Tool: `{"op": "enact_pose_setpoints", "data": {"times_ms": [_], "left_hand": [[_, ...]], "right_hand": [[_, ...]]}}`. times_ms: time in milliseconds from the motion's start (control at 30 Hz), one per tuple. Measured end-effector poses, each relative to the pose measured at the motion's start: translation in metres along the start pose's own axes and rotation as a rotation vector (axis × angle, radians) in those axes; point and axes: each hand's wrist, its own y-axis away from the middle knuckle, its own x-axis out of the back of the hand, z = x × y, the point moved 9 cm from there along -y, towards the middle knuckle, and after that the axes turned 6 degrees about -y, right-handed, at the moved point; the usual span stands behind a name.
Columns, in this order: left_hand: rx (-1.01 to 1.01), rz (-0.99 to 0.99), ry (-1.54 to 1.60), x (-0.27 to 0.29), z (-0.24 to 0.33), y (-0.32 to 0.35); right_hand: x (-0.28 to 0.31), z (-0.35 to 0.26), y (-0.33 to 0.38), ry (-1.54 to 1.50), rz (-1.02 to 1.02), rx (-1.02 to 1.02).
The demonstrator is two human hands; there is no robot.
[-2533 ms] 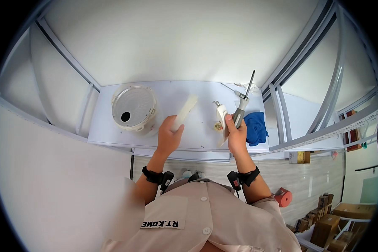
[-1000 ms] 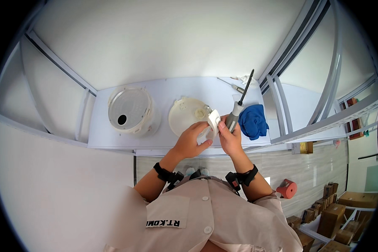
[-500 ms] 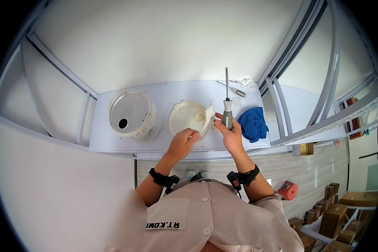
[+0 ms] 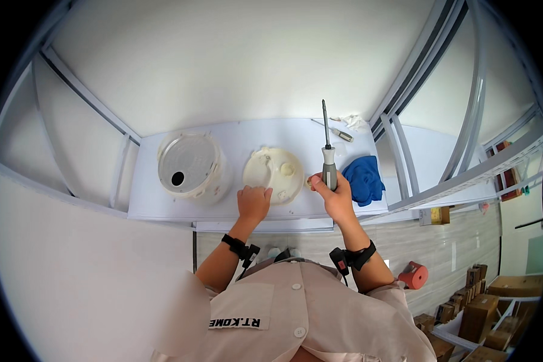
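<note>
Gripping grey screwdriver (image 4: 328, 164) in right hand (image 4: 336, 196), aimed forward, perhaps for safety. Having left hand (image 4: 253, 203) curled at edge of round lid (image 4: 292, 189) on table (image 4: 241, 134), maybe for steadying; cannot tell if gripping.

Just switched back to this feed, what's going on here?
A person is at a white table. Their right hand holds a grey-handled screwdriver, its tip pointing away from them. Their left hand is at the near left edge of a round cream cover; whether it grips anything I can't tell. A white bucket stands to the left, and a blue cloth lies to the right. Another screwdriver lies farther back.
</note>
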Motion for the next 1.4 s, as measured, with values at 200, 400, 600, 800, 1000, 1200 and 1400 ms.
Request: {"op": "enact_pose_setpoints", "data": {"times_ms": [200, 400, 600, 800, 1000, 1200, 1400], "left_hand": [[-0.062, 0.066, -0.031, -0.008, 0.009, -0.008], [-0.050, 0.055, 0.033, -0.017, 0.005, -0.023], [-0.032, -0.023, 0.088, -0.021, 0.006, -0.028], [-0.051, -0.093, 0.256, -0.027, 0.011, -0.029], [-0.084, -0.035, 0.277, 0.003, 0.012, -0.011], [-0.234, 0.056, 0.118, 0.004, -0.007, 0.019], [-0.212, 0.055, 0.383, -0.019, -0.019, 0.025]], "right_hand": [[0.012, 0.001, 0.003, 0.020, 0.041, -0.012], [0.013, -0.012, 0.009, 0.005, 0.039, 0.026], [0.018, -0.007, 0.007, -0.033, 0.062, 0.015], [0.008, -0.010, 0.005, -0.055, 0.023, 0.019], [0.012, -0.009, 0.003, -0.048, 0.031, 0.033], [0.017, -0.013, -0.002, -0.133, 0.106, 0.024], [0.017, -0.001, -0.007, -0.087, 0.032, -0.016]]}}
